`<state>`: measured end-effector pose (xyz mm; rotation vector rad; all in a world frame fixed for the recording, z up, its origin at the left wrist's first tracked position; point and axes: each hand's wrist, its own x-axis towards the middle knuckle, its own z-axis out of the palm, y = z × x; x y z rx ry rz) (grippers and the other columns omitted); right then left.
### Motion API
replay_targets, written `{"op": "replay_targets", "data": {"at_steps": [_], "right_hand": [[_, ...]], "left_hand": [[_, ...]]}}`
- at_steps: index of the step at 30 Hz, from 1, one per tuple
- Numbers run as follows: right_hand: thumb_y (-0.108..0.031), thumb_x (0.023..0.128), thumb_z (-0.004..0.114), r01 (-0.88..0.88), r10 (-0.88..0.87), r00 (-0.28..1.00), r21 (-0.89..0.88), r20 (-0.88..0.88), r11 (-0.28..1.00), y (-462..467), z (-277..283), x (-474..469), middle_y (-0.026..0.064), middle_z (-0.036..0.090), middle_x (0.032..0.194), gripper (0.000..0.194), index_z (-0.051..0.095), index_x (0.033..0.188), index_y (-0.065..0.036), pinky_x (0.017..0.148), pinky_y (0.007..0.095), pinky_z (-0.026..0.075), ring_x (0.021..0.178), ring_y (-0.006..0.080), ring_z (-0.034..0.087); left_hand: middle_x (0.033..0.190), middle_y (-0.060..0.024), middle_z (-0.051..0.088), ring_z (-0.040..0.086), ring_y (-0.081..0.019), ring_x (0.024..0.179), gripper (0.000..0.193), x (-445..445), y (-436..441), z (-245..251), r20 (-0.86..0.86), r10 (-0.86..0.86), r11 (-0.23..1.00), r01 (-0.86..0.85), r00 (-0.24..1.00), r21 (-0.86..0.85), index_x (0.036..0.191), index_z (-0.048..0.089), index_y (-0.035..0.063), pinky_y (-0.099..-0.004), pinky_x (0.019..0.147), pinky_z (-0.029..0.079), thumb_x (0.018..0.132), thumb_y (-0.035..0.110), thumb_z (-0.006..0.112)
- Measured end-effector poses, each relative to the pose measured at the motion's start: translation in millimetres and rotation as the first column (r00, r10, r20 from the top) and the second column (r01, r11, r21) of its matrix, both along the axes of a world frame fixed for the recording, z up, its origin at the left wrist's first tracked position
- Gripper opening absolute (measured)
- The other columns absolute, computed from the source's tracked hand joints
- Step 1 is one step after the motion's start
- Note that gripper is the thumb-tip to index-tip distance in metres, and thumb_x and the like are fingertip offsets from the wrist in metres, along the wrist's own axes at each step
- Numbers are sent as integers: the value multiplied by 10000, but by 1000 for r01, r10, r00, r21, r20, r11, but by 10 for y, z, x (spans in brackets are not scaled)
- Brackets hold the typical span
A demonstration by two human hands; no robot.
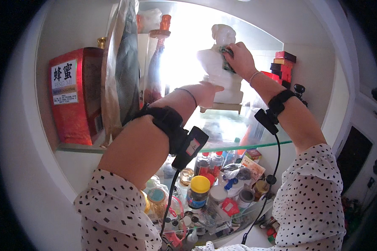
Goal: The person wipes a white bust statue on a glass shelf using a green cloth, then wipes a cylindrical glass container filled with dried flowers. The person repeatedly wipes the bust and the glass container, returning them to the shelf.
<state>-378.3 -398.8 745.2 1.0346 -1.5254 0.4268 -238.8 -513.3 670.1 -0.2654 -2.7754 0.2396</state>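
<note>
A white bust statue (219, 64) stands on a low footed stand (223, 108) on the upper glass shelf (226, 133). Strong light behind it washes out its left edge. My right hand (241, 59) pinches a crumpled dark green cloth (228, 62) against the statue's upper right side, near the neck and chest. Lower down, my left hand (209, 94) grips the statue's lower left side, one digit lying across its front. Glare blurs the rest of those fingers. Both forearms wear black straps with cabled devices.
Left on the shelf are a red box (69, 97) with writing, a tall wrapped package (122, 69) and a dark bottle (157, 66). Small stacked boxes (282, 67) stand at right. Below the glass edge, a lower shelf holds crowded jars, including a yellow-lidded jar (198, 191), and bottles (210, 163).
</note>
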Motion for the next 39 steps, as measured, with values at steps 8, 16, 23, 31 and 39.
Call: {"op": "replay_targets", "data": {"at_steps": [8, 16, 23, 31, 39], "right_hand": [[-167, 776, 590, 68, -77, 997, 280, 20, 958, 236, -56, 163, 142, 552, 873, 194, 613, 911, -29, 763, 381, 468, 834, 303, 568], [-186, 769, 577, 146, -181, 983, 431, 40, 890, 644, -95, 220, 117, 582, 872, 211, 657, 924, -67, 798, 360, 480, 867, 262, 592], [-170, 795, 613, -15, 57, 980, 218, -189, 976, 142, 54, 48, 119, 551, 950, 188, 630, 947, -59, 777, 348, 470, 876, 289, 560], [-222, 808, 586, -46, 48, 999, 147, -8, 988, 180, -44, -42, 116, 552, 908, 192, 636, 879, -51, 775, 372, 478, 838, 270, 574], [-298, 811, 523, 311, -332, 942, 232, 56, 922, 316, -54, -17, 151, 566, 837, 291, 661, 833, -43, 721, 389, 495, 770, 289, 601]], "left_hand": [[972, -163, 636, 636, -225, 811, 724, -34, -17, -17, 33, -58, 992, 54, 998, 110, 1408, 213, 68, -357, 786, 468, 787, 78, 587], [988, -157, 635, 645, -227, 793, 724, -48, -32, -24, 39, -48, 989, 42, 998, 140, 1406, 228, 84, -359, 784, 472, 782, 94, 594], [890, -121, 661, 641, -208, 843, 691, -15, -33, -20, 14, -37, 996, 36, 999, 85, 1394, 252, 85, -344, 807, 460, 791, 128, 587], [839, -113, 664, 646, -203, 789, 695, -42, -22, -29, 7, -46, 996, 45, 999, 76, 1400, 237, 88, -340, 781, 466, 802, 142, 588], [869, -114, 661, 638, -207, 822, 709, -11, -4, -22, 20, -17, 997, 15, 1000, 82, 1407, 226, 97, -346, 803, 458, 801, 124, 593]]}}
